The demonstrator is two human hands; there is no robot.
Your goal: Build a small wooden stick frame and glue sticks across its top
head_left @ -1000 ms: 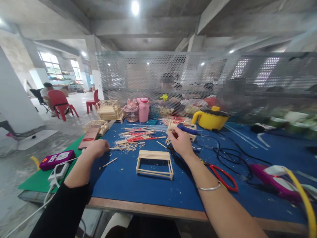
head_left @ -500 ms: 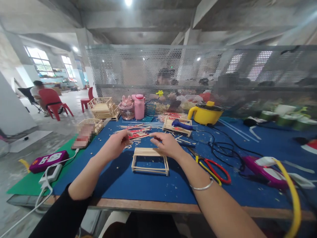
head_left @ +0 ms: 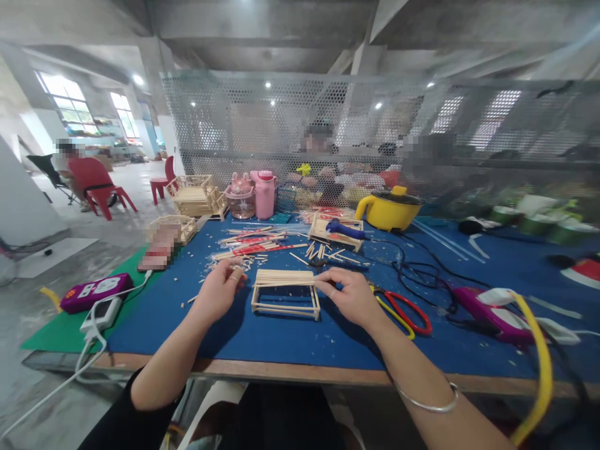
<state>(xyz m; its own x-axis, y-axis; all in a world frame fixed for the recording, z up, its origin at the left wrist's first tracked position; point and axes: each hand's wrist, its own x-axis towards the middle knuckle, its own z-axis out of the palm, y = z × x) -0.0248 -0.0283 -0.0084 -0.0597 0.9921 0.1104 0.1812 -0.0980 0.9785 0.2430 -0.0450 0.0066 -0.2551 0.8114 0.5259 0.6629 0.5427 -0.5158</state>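
A small frame built of wooden sticks [head_left: 285,292] stands on the blue mat [head_left: 262,340] in front of me. My right hand [head_left: 350,297] pinches the frame's upper right corner with thumb and fingers. My left hand [head_left: 220,292] hovers just left of the frame with its fingertips pressed together on what looks like a small wooden stick. Behind the frame lies a loose pile of sticks [head_left: 253,247], some of them red.
Red-and-yellow scissors [head_left: 404,310] lie right of my right hand, with black cables and a pink tool [head_left: 482,306] beyond. A blue glue gun [head_left: 344,229], a yellow pot [head_left: 391,210] and a pink bottle [head_left: 265,194] stand further back. A purple power strip [head_left: 96,290] lies at the left. People sit behind the mesh screen.
My right hand left the blue glue gun at the back and came to the frame's right corner. My left hand moved from the stick pile to the frame's left side.
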